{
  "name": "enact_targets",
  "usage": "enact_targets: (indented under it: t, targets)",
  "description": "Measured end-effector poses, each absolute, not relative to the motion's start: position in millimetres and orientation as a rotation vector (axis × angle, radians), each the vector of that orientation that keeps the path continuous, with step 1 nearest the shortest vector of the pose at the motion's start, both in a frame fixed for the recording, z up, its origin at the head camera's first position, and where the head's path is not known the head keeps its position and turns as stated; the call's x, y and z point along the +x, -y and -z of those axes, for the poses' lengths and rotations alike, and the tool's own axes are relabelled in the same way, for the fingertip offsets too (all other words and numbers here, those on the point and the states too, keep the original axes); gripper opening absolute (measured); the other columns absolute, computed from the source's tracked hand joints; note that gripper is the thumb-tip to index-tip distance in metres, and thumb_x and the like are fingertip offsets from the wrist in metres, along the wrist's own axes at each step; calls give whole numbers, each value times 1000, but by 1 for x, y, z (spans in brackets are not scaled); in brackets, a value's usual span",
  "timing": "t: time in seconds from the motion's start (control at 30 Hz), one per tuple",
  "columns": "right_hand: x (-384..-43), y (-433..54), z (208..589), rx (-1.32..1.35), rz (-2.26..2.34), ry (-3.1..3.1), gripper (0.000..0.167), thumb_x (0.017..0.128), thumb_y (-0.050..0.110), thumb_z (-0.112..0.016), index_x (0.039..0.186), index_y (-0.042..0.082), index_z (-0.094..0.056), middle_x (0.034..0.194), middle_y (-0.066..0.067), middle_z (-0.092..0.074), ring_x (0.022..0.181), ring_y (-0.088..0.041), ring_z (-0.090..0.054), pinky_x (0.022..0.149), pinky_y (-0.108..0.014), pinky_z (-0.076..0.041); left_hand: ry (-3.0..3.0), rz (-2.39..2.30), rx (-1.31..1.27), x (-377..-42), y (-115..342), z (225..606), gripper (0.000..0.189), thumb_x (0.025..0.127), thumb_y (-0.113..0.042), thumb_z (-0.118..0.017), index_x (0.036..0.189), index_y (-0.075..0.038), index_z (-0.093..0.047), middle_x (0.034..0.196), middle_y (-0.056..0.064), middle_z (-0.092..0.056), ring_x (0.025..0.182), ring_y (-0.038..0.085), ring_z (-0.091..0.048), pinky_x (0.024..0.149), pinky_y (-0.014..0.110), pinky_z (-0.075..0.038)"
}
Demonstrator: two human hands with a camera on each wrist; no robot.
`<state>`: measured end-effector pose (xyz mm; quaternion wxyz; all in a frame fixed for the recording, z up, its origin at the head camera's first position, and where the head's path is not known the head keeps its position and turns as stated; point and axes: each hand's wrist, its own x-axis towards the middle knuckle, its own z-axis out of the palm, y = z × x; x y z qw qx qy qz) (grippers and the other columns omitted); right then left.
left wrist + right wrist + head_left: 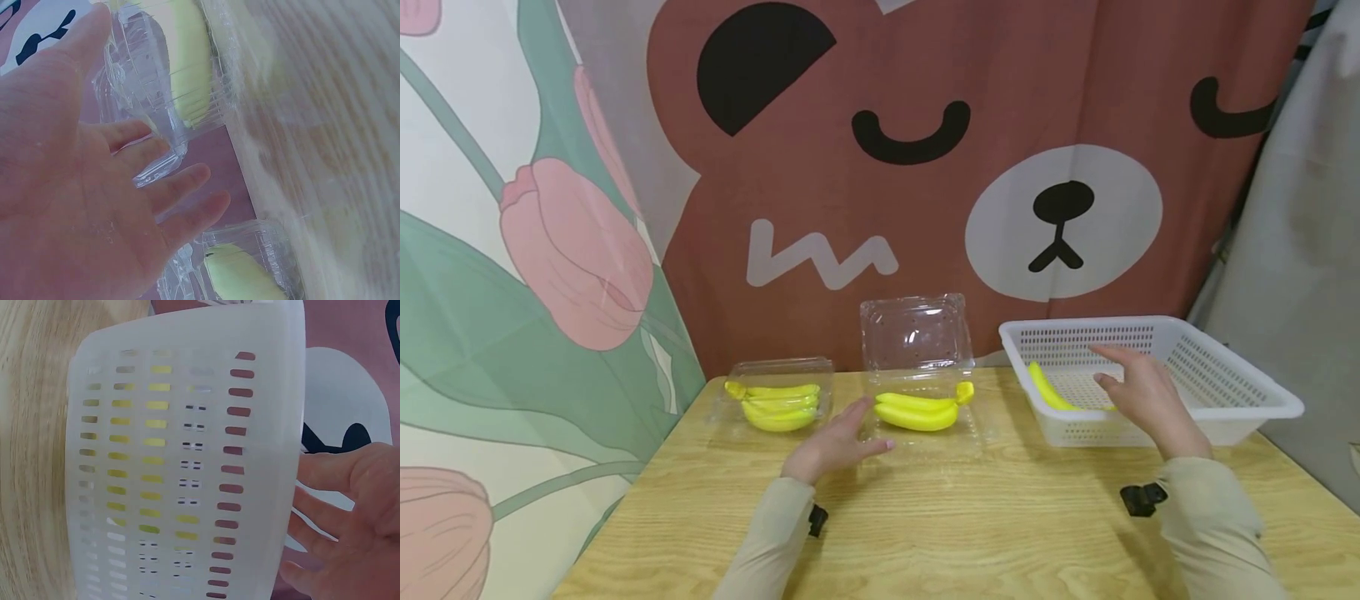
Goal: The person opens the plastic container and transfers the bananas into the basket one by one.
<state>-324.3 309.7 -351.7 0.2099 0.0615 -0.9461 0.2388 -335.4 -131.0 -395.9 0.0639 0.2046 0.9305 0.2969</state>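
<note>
Reaching left hand (831,446) fingers spread by open clamshell (925,400), empty.

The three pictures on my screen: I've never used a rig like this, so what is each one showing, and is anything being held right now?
There is no machine here, only a person's two bare hands. The wide picture comes from a camera on the person's head, looking down at a light wooden table. The other two come from cameras on each wrist, so they look close and blurry.

On the table stand a closed clear plastic box of yellow bananas, an open clear plastic box with yellow bananas, and a white perforated plastic basket with one yellow banana inside.

The left hand rests open beside the open box. The right hand hovers open over the basket. Neither holds anything.
</note>
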Motion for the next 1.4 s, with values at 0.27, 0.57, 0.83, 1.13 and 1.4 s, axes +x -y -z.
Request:
enact_targets:
  t: [0.27, 0.57, 0.83, 1.13, 1.4]
  targets:
    - [-324, -297, 340, 245, -690, 2652, 50, 93, 3, -63, 139, -7, -48, 141, -36, -41, 129, -55, -34, 102, -69, -29, -2804, -914, 613, -335, 134, 395, 91, 91, -54, -64, 158, -13, -18, 162, 10, -16, 147, 30, -17, 118, 50, -17]
    - [-324, -282, 335, 334, -723, 2652, 47, 94, -1, -60, 139, -8, -48, 142, -35, -41, 131, -55, -33, 104, -68, -28, -2818, -885, 603, -336, 136, 396, 95, 88, -61, -61, 158, -14, -18, 163, 8, -17, 147, 28, -16, 118, 49, -17]
    - [-322, -266, 335, 415, -728, 2655, 47, 93, -2, -61, 139, -9, -48, 141, -34, -43, 130, -53, -35, 104, -67, -30, -2825, -873, 598, -336, 135, 396, 89, 91, -55, -62, 158, -14, -20, 162, 7, -17, 147, 27, -17, 118, 48, -17]
    - [-317, -208, 325, 624, -711, 2615, 48, 93, 1, -64, 139, -4, -51, 142, -29, -46, 132, -49, -38, 106, -65, -31, -2817, -881, 622, -338, 128, 394, 90, 91, -53, -63, 158, -13, -19, 163, 8, -15, 148, 26, -14, 119, 47, -14]
    - [-333, -148, 342, 730, -752, 2630, 46, 93, 3, -65, 138, 3, -55, 143, -20, -49, 132, -43, -41, 108, -61, -33, -2806, -898, 593, -336, 130, 396, 91, 90, -54, -64, 158, -14, -20, 163, 7, -16, 148, 26, -15, 118, 47, -15]
